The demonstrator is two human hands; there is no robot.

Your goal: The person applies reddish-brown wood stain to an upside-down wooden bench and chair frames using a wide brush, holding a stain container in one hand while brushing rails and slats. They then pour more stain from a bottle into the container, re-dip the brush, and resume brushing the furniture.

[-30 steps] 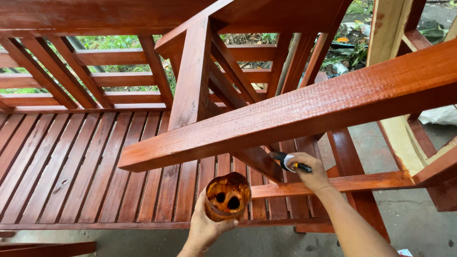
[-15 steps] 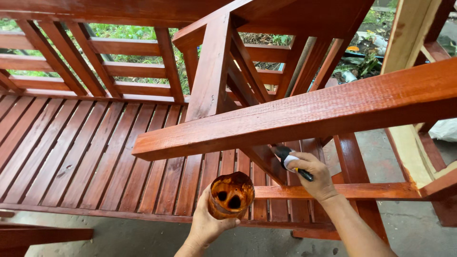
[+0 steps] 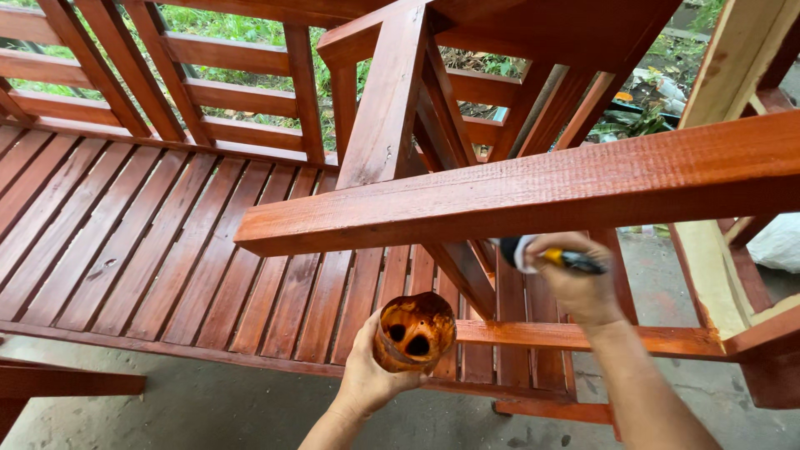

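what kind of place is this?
Probably an outdoor yard or open work area where wooden furniture gets stained. Signs: a red-brown slatted wooden bench on a bare concrete floor, green plants behind it, and the left hand holding a stain-smeared container.

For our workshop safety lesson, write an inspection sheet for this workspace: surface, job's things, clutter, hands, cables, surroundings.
Surface: red-brown slatted wooden bench, glossy; bare concrete floor below.
Job's things: stain-smeared container with two dark holes on its top; brush under the armrest beam.
Clutter: white bag at right; litter among the plants.
Hands: left hand grips the container; right hand grips the brush.
Cables: nothing seen.
Surroundings: green plants behind the backrest; unstained pale timber at right.
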